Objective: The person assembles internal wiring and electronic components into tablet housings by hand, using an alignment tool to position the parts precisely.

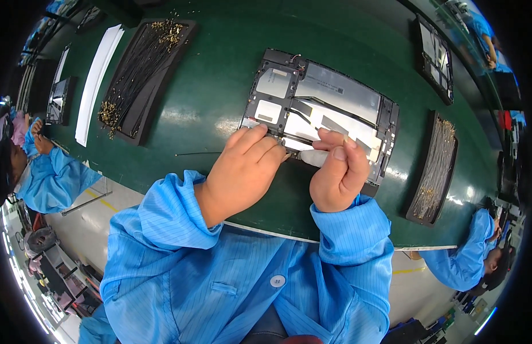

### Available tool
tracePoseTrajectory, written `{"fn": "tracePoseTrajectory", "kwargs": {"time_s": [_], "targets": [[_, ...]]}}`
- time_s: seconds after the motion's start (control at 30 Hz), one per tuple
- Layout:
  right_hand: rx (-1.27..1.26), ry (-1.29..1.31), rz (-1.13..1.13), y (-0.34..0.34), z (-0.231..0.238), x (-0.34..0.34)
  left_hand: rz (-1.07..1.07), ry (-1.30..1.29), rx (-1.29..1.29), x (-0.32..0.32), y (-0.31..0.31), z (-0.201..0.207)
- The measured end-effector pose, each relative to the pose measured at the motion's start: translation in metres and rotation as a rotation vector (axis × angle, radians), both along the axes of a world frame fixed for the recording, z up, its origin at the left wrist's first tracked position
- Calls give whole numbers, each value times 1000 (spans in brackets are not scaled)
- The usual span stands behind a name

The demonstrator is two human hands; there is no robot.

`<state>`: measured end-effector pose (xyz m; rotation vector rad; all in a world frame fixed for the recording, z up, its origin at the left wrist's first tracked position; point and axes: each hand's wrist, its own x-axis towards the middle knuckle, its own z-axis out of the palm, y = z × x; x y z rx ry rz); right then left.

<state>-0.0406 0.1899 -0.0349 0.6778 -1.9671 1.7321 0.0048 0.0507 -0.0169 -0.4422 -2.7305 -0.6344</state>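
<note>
Blue striped sleeves (183,215) rise from the bottom of the frame over the table's pale front edge (266,230), covering part of it. At the centre, the left hand (243,169) has its fingers bent and close together, their tips down at the lower left edge of an open flat device (329,86). Right of it, the right hand (337,175) brings thumb and index finger nearly together over the device's lower edge, beside a white piece (313,157); the hands cover that edge, so I cannot tell whether either grips anything.

The device lies tilted just right of the frame's centre, light panels and black strips showing. A thin black cable (197,153) lies left of the left hand, reaching toward it.

Farther out, a dark tray (165,86) of black cables (141,66) stands at upper left, with a long white strip (98,85) just beyond its left side. At right, another dark tray (421,219) holds grey cables (438,163). Bare green table (220,63) shows between the left tray and the device, above the device, and as a narrower band toward the right tray.

A second device (435,57) sits near the table's edge at upper right. Beyond the table's ends, a co-worker's blue sleeve (54,180) shows at far left and another person (461,252) at lower right.
</note>
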Motion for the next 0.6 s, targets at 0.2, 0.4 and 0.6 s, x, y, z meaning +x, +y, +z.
{"fn": "tracePoseTrajectory", "kwargs": {"time_s": [0.2, 0.4, 0.6], "targets": [[298, 257, 92, -6, 18, -6, -14, 21, -50, 2, -1, 4], [424, -18, 41, -6, 14, -14, 38, 55, -66, 3, 0, 11], [-286, -774, 33, -1, 28, -16, 744, -945, 1911, 31, -20, 7]]}}
